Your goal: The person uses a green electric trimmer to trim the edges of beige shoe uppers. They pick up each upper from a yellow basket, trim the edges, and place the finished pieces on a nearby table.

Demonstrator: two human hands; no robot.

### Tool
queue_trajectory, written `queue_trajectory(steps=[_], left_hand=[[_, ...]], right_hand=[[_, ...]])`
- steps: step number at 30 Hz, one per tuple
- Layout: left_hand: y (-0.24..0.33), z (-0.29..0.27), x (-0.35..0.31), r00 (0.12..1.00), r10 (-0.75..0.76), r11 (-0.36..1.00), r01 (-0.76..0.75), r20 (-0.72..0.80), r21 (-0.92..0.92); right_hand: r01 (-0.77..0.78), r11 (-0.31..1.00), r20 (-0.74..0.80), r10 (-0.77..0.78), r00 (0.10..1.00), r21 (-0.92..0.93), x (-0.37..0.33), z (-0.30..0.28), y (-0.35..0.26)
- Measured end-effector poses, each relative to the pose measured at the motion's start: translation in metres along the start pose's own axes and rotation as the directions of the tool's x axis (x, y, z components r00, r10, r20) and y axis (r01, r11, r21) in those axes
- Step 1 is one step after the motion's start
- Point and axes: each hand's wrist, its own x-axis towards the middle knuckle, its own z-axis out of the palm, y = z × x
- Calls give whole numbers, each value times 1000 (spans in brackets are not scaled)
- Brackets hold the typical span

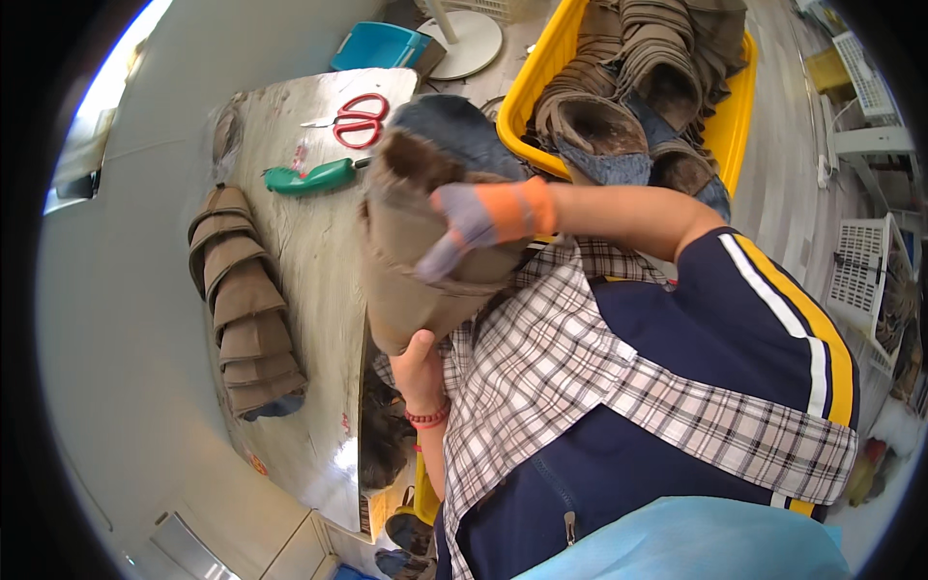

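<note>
Gripping a tan fleece-lined boot upper (pixel 416 261) above the worktop's (pixel 309 290) near edge, the person's right hand (pixel 488 220), in an orange-and-grey glove, is closed over its top side. The bare left hand (pixel 418 372) is clasped round its lower end. A stack of tan uppers (pixel 244 304) lies along the worktop's left edge; red scissors (pixel 360 120) lie at the far edge.

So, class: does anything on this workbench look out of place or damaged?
Nothing stands out. The red scissors and green tool lie flat on the table, the brown pieces are stacked in an overlapping row, and both hands grip the tan boot upper.
</note>
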Motion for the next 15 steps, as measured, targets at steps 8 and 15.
queue_trajectory(steps=[8, 15], left_hand=[[48, -29, 20, 887, 452, 840, -388, -93, 379], [76, -91, 25, 752, 544, 838, -457, -373, 300]], right_hand=[[-28, 973, -377, 115, 919, 228, 12, 25, -11], [-26, 876, -318, 203, 926, 482, -15, 17, -5]])
